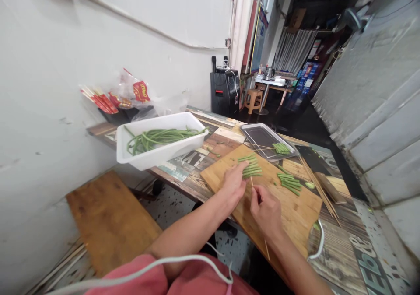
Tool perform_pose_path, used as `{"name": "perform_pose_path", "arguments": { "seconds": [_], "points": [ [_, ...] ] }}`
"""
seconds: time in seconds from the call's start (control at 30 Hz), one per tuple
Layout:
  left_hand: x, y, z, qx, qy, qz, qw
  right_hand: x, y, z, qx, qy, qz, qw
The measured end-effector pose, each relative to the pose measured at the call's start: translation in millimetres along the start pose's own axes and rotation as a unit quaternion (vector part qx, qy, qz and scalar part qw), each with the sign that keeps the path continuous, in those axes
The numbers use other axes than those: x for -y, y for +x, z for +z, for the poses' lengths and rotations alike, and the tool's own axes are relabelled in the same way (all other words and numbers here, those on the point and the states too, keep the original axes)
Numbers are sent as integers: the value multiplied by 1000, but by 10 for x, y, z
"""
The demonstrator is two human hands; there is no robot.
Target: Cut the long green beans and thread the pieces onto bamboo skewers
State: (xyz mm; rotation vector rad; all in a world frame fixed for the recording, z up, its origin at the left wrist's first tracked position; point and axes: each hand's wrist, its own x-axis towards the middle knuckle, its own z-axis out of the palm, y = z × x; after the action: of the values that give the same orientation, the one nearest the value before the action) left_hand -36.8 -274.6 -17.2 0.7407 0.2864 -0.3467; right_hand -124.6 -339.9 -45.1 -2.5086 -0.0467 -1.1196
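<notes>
Right hand [266, 207] closed in a pinch, thumb against fingers, gripping a thin bamboo skewer [252, 182] whose upper end points at a row of cut green bean pieces [253, 169]; the lower end sticks out beneath the hand. Left hand [234, 182] lies over the near left side of that row, index finger extended onto the beans; how tightly its other fingers are curled cannot be told. The row sits on a wooden cutting board [219, 172], angled across a table [334, 247] with a patchwork wood print and lettering. Farther right on the board is a second group of bean pieces [289, 184]. Beyond the board, a metal tray [260, 138] holds skewered beans [281, 148], their sticks pointing left. Right of the board lie a bundle of loose bamboo skewers [319, 190] and, beside it, a cleaver [313, 163] with a dark blade. To the left, a white plastic tub [164, 156] contains long, uncut green beans [152, 140]. Behind the tub, near the white wall, are red-wrapped chopsticks [104, 102]. A black speaker [225, 94] stands past the table's far end.
</notes>
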Motion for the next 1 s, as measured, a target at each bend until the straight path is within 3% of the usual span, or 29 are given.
{"name": "perform_pose_path", "arguments": {
  "seconds": [0.23,0.43,0.63,0.87,1.0],
  "points": [
    [2,9,-34,42,-1,-45,998,-32,2,-8,9,6,16,1000],
    [-4,24,-9,-10,-12,0,1000,-17,5,-15,18,8,18,1000],
    [-17,72,-31,4,-4,-32,999,-9,2,-24,15,-1,10,1000],
    [-32,60,-5,-20,0,-8,1000,-20,-36,-9,21,-1,15,1000],
    [-38,9,27,-6,15,2,1000,-35,-48,-8,24,6,22,999]
  ]
}}
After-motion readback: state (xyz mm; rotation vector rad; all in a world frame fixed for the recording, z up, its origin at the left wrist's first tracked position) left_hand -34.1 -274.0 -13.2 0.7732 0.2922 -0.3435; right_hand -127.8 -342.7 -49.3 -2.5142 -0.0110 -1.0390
